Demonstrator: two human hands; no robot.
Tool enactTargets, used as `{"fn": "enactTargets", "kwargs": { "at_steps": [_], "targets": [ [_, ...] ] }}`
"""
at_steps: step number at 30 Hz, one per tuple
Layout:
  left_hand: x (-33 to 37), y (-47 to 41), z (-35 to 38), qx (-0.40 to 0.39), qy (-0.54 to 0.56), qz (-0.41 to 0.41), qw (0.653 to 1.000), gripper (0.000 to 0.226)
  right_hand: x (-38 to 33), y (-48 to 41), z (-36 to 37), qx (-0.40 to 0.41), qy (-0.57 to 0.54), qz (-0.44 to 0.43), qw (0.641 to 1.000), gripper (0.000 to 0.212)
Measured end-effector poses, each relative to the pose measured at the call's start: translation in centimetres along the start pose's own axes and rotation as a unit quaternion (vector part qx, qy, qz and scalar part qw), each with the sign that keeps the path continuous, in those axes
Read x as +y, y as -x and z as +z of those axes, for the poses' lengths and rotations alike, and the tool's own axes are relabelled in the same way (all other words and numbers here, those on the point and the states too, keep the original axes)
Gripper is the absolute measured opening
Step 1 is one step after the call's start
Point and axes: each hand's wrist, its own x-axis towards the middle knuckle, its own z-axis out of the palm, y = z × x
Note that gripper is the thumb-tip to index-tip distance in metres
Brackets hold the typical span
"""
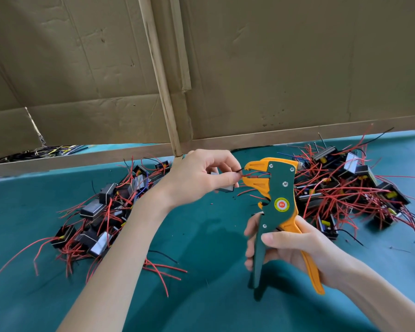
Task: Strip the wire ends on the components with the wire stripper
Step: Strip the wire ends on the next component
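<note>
Right hand point(285, 245) grips the handles of the wire stripper point(277, 188), held upright above the green table point(201, 236). Left hand point(201, 173) pinches a component's wire ends point(239, 171) at the stripper's parted orange jaws. Further components lie heaped left point(101, 212) and right point(345, 185).

Reads "DK" on the round red-and-yellow sticker point(282, 205) stuck to the green body of the stripper point(279, 178). Cannot make out the tiny print ringing those letters. Nothing else legible anywhere.
</note>
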Motion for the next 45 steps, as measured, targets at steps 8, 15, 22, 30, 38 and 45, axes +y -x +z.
{"fn": "enactTargets", "kwargs": {
  "at_steps": [8,15,22,30,38,45],
  "targets": [
    [0.1,0.0,-0.3,0.001,-0.013,0.013,1.0,0.011,-0.3,0.3,0.5,0.015,0.0,-0.001,1.0,0.02],
    [0.0,0.0,-0.2,0.014,-0.032,0.024,0.999,0.01,-0.4,0.5,0.8,0.046,0.014,0.015,0.999,0.018],
    [-0.2,-0.1,-0.1,0.017,-0.017,0.031,0.999,0.014,-0.4,0.6,0.8,0.05,0.019,0.025,0.998,0.024],
    [-0.5,-0.4,1.5,0.017,0.057,0.001,0.998,0.011,0.9,0.3,1.6,0.17,0.014,0.02,0.985,0.041],
    [-1.6,-0.8,1.6,0.082,0.061,-0.014,0.995,0.008,-0.6,0.0,0.1,0.083,-0.061,-0.051,0.993,0.016],
    [-0.7,-0.8,1.6,0.17,-0.047,0.074,0.982,0.007,-0.5,0.1,0.2,0.058,-0.02,-0.027,0.998,0.022]
  ]
}}
